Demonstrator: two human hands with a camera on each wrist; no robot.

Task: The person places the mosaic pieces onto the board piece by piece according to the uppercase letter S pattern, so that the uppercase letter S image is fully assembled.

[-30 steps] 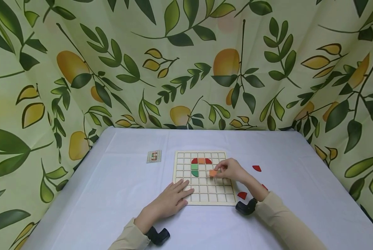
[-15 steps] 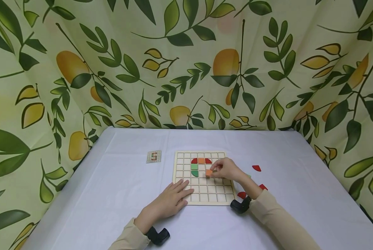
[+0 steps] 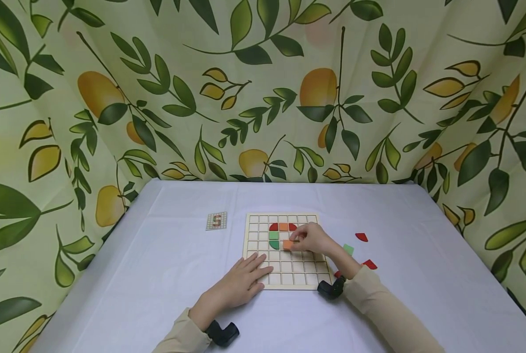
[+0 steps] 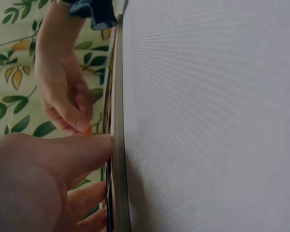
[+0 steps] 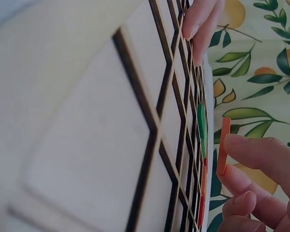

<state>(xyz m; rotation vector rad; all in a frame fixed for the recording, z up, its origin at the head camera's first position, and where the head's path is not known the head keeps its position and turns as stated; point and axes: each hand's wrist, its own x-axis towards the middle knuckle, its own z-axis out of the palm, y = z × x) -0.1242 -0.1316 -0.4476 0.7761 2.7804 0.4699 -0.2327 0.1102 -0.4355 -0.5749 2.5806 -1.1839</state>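
My right hand (image 3: 312,239) pinches an orange square tile (image 3: 287,244) between thumb and finger, over the gridded wooden board (image 3: 285,282). In the right wrist view the orange tile (image 5: 224,146) stands on edge, a little off the board's surface. My left hand (image 3: 243,282) rests flat with fingers spread on the board's near left corner. On the board sit a red rounded piece (image 3: 273,227), an orange square (image 3: 283,227), another red piece (image 3: 292,227) partly behind my right hand, a light green square (image 3: 273,235) and a dark green rounded piece (image 3: 274,244).
A small pattern card (image 3: 216,221) lies left of the board. Right of it are a red quarter piece (image 3: 362,237), a light green square (image 3: 348,249) and a red piece (image 3: 370,264). Another red piece (image 3: 338,274) is mostly hidden by my right wrist. A patterned curtain (image 3: 254,98) hangs behind.
My right hand has moved left across the board with the orange tile, which is now beside the dark green piece. The light green loose square has come into view. My left hand has stayed put.
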